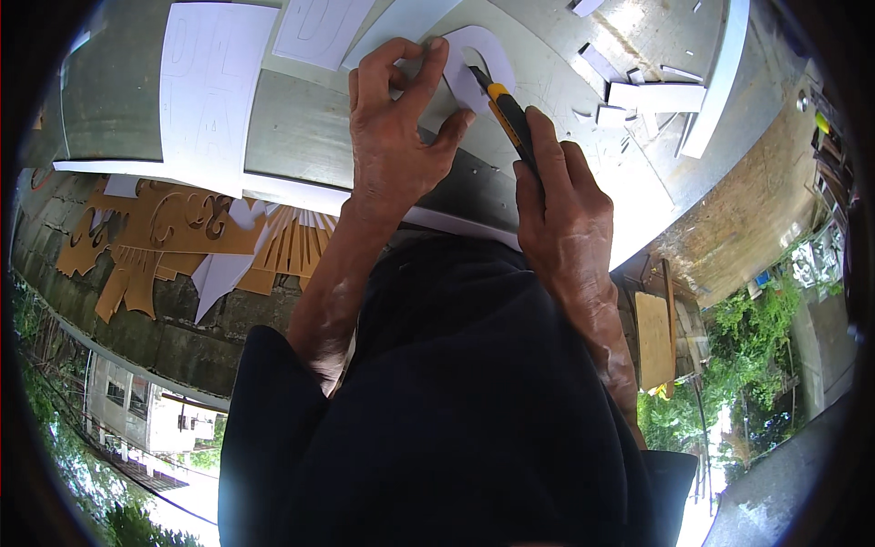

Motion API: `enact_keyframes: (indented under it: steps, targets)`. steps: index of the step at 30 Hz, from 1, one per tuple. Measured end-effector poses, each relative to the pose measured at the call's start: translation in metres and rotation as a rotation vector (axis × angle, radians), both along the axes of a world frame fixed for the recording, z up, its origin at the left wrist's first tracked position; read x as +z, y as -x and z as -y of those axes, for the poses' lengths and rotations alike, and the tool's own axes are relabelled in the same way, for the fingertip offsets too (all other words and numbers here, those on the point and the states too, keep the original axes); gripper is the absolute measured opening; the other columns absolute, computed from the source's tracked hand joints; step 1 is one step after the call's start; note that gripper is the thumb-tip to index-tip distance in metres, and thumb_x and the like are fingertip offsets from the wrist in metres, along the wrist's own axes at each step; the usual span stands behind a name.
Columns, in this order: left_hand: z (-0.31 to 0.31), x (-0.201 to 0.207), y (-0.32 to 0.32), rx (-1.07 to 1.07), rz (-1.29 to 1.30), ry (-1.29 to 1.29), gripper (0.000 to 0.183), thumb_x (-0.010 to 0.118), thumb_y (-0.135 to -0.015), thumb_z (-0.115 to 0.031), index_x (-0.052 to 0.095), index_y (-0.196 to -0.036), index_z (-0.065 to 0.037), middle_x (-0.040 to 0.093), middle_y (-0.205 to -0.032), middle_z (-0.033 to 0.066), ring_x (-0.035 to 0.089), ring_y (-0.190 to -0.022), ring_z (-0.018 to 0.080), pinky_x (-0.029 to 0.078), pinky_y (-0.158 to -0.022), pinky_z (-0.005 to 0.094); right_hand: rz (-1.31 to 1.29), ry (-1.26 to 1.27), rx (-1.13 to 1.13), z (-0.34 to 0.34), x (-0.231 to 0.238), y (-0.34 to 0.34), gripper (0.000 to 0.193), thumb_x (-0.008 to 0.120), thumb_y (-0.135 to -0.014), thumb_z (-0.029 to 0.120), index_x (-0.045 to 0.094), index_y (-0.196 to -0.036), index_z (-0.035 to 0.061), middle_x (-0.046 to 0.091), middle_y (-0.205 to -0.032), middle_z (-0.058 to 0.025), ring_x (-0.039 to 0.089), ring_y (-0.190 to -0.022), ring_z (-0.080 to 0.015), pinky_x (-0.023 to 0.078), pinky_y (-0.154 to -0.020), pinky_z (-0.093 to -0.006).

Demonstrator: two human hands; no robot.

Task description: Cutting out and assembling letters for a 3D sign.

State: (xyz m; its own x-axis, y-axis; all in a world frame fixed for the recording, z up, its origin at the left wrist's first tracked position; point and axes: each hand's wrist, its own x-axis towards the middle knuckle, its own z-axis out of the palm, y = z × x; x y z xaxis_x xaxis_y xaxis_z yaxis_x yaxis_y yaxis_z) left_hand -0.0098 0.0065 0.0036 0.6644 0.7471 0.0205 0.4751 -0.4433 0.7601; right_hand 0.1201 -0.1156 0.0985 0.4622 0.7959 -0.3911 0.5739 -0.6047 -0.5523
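A curved white cut-out piece [499, 53], shaped like a rounded letter with an opening in its middle, lies on the worktable. At its left side is my left hand [398, 123], bent over it, with forefinger and thumb at its edges holding it from two sides. My right hand [570, 196] is wrapped around a utility knife [512, 118] with a black and yellow handle. The knife tilts up and left, its tip at the opening of the white piece. The exact contact of the blade is too small to tell.
White sheets with outlined letters [214, 91] lie at the table's left. White offcuts [656, 98] and a long white strip [720, 82] are on the right. Below the table's near edge are brown cut-out panels [187, 219]. A wooden board [756, 201] stands at right.
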Motion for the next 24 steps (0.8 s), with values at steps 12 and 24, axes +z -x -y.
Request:
enact_keyframes:
  steps: [12, 24]
  targets:
    - [0.0001, 0.0006, -0.001, -0.001, -0.007, -0.017, 0.076, 0.092, -0.064, -0.008, 0.067, -0.135, -0.008, 0.051, -0.128, 0.0053, 0.048, -0.09, 0.0198, 0.049, -0.076, 0.0322, 0.046, 0.049, 0.077, 0.0031, 0.0016, 0.0034, 0.057, 0.065, -0.093, -0.001, 0.049, -0.147, 0.0054, 0.06, -0.089, -0.0136, 0.067, -0.068, -0.0322, 0.054, -0.058, -0.0436]
    - [0.0003, 0.0009, -0.0007, -0.005, -0.003, -0.009, 0.075, 0.092, -0.065, -0.007, 0.067, -0.135, -0.008, 0.051, -0.129, 0.0066, 0.05, -0.094, 0.0214, 0.05, -0.078, 0.0326, 0.071, 0.064, 0.107, 0.0076, 0.0029, 0.007, 0.058, 0.065, -0.092, -0.002, 0.047, -0.147, 0.0013, 0.059, -0.088, -0.0139, 0.066, -0.066, -0.0317, 0.054, -0.056, -0.0427]
